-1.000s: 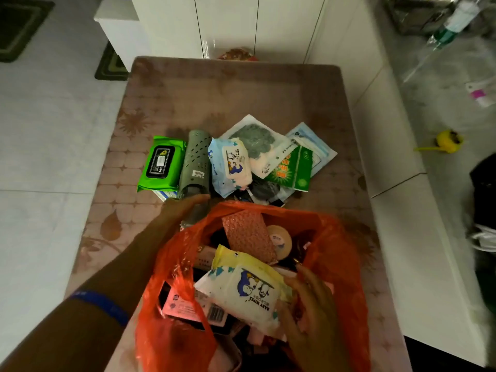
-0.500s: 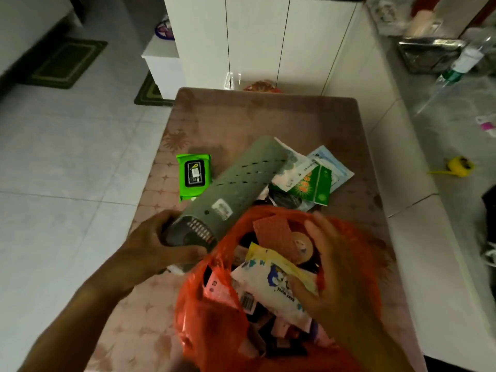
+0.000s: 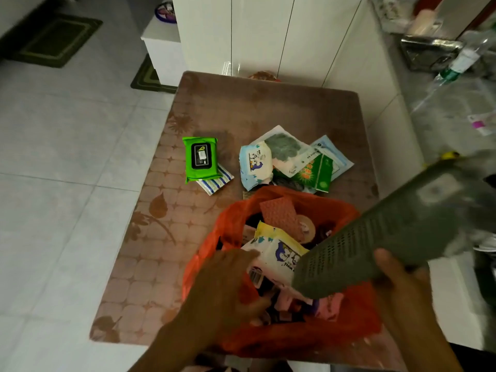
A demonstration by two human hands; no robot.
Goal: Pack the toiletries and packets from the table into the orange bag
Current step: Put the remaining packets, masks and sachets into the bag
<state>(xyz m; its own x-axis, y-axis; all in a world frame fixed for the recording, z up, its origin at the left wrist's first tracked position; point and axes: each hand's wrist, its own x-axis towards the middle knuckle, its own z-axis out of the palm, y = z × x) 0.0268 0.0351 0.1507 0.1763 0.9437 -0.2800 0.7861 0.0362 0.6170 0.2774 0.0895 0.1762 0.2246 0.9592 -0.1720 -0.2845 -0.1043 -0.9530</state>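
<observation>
The orange bag (image 3: 295, 336) stands open at the table's near edge, full of packets, with a yellow-and-white wipes pack (image 3: 279, 253) on top. My right hand (image 3: 397, 277) grips a grey perforated tube case (image 3: 375, 237), held slanted over the bag's right side. My left hand (image 3: 228, 285) lies on the bag's left rim, fingers and thumb around the plastic, fingertips near the wipes pack. On the table beyond the bag lie a green wipes pack (image 3: 200, 159), a striped packet (image 3: 217, 182) under it, a blue-and-white wipes pack (image 3: 255, 165) and several flat sachets (image 3: 290, 151).
The brown patterned table (image 3: 241, 103) stands against white cabinets (image 3: 257, 36). White tiled floor lies to the left. To the right is a cluttered grey surface with a bottle (image 3: 461, 63) and a yellow object (image 3: 451, 155).
The grey tube case has passed from my left hand to my right and swung to the bag's right side. My left hand dropped to the bag's left rim.
</observation>
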